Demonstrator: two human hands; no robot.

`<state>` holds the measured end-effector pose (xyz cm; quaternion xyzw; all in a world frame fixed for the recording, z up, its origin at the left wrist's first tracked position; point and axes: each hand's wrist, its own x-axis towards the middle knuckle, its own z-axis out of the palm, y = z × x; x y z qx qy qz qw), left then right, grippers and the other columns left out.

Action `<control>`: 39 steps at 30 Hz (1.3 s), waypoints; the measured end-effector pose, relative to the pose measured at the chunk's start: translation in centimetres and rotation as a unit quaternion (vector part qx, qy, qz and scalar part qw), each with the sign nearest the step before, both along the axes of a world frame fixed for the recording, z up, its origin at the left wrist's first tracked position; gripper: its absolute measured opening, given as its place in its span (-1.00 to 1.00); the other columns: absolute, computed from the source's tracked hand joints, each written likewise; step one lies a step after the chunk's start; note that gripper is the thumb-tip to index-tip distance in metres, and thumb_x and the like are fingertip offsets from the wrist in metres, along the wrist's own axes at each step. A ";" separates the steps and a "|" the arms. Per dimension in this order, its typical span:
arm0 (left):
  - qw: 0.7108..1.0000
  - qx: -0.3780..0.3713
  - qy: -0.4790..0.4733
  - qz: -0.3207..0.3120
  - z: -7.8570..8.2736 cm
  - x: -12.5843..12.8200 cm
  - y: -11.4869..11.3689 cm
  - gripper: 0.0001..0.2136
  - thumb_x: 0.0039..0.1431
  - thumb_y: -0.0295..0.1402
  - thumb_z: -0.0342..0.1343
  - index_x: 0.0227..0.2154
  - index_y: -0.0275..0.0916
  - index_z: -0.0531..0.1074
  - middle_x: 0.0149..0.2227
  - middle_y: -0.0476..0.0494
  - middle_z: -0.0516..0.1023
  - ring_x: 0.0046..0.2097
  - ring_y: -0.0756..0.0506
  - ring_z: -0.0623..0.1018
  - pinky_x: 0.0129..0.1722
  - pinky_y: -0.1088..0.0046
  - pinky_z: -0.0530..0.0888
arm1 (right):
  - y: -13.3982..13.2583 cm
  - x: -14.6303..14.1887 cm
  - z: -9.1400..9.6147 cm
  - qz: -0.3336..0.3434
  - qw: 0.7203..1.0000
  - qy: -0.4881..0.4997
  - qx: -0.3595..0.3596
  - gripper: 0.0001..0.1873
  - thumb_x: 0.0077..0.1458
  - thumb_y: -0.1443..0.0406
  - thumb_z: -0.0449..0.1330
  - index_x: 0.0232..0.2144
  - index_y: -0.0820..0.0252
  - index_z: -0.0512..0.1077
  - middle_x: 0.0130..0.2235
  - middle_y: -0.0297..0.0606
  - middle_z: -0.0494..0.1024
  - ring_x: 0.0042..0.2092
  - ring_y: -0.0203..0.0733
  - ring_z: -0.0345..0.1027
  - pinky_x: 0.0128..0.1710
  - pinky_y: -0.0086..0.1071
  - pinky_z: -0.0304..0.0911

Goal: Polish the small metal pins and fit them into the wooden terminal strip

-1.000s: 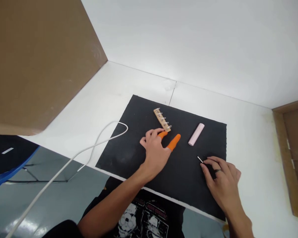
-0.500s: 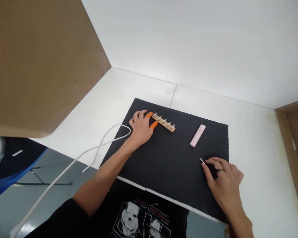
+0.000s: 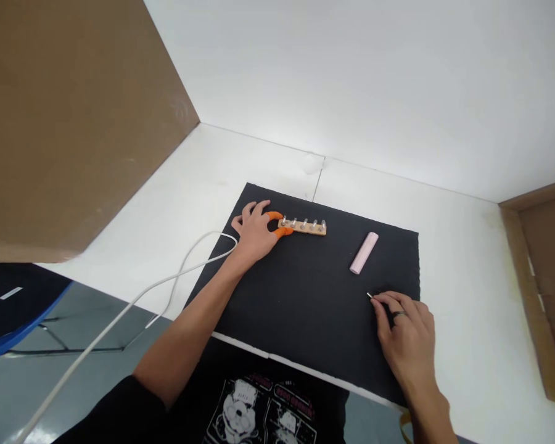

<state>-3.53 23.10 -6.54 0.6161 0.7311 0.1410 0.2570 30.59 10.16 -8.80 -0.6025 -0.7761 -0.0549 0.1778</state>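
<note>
My left hand [image 3: 258,234] has orange covers on its thumb and index finger, which pinch the left end of a small wooden strip [image 3: 308,229]. Several short clear or silvery pegs stand in a row along that strip. On the right, my right hand [image 3: 407,330], with a dark ring on one finger, holds a small thin silvery rod [image 3: 369,295] between thumb and index fingertips. Only the rod's tip shows; its exact kind is too small to tell. Between the hands, nearer the right one, lies a pale pink bar [image 3: 364,253].
A black mat [image 3: 300,302] covers part of the white table [image 3: 457,296]. A white cable [image 3: 152,287] loops by my left forearm. Brown panels stand at the left [image 3: 74,123] and right [image 3: 531,296], with a white wall [image 3: 351,80] behind.
My left hand has turned the wooden strip, so it now lies more level. My right fingertips have closed on the silvery rod, which leaned beside the thumb before.
</note>
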 end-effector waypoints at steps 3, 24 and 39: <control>1.000 0.026 -0.002 0.004 -0.3 0.1 -0.5 -0.81 0.40 -0.24 0.30 0.01 -0.02 0.69 0.50 -0.17 0.39 0.54 -0.50 0.18 0.39 -0.30 0.18 | -0.3 -0.5 -0.1 -0.023 0.999 -0.026 -0.014 -0.68 0.55 0.19 0.08 -0.14 0.22 0.58 -0.11 -0.10 0.66 -0.16 -0.05 0.42 -0.08 -0.19 0.33; 0.991 0.034 -0.091 -0.096 -0.3 0.9 -0.3 -0.77 0.36 -0.23 0.38 0.04 -0.01 0.67 0.53 -0.20 0.38 0.60 -0.51 0.15 0.44 -0.48 0.05 | 0.8 -3.0 1.0 -0.191 0.927 -0.137 -0.292 -0.74 0.43 0.16 0.32 -0.01 0.22 0.52 -0.01 -0.22 0.60 -0.11 -0.21 0.55 -0.14 -0.28 0.57; 0.981 0.132 -0.049 -0.135 -3.0 1.9 -0.1 -0.85 0.47 -0.31 0.29 -0.02 -0.24 0.64 0.19 -0.24 0.67 0.35 -0.32 0.54 0.44 -0.23 0.33 | 2.0 -5.2 2.0 -0.264 0.891 -0.178 -0.324 -0.73 0.46 0.11 0.28 -0.08 0.24 0.50 -0.18 -0.33 0.57 -0.34 -0.35 0.44 -0.36 -0.43 0.45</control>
